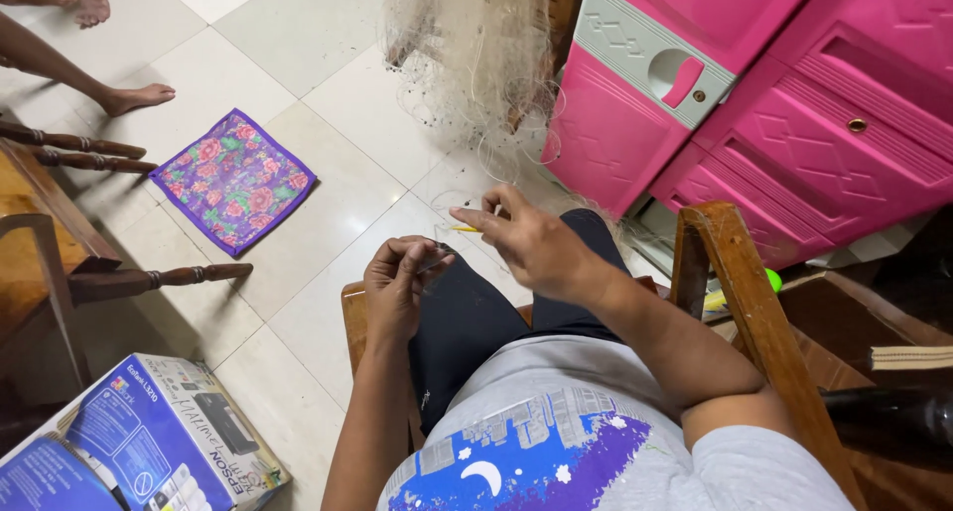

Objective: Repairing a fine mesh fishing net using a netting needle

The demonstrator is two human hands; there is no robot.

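Yellow needle [465, 229] pinched in right hand [531, 245], pointing left toward left hand [395, 285], which pinches netting [467, 64] thread.

One head cam only — looks steeply down from the seated person's head, over lap and both hands at close range, w/ tiled floor [328, 223] ahead and pink cabinet [754, 104] upper right — no 2nd view.
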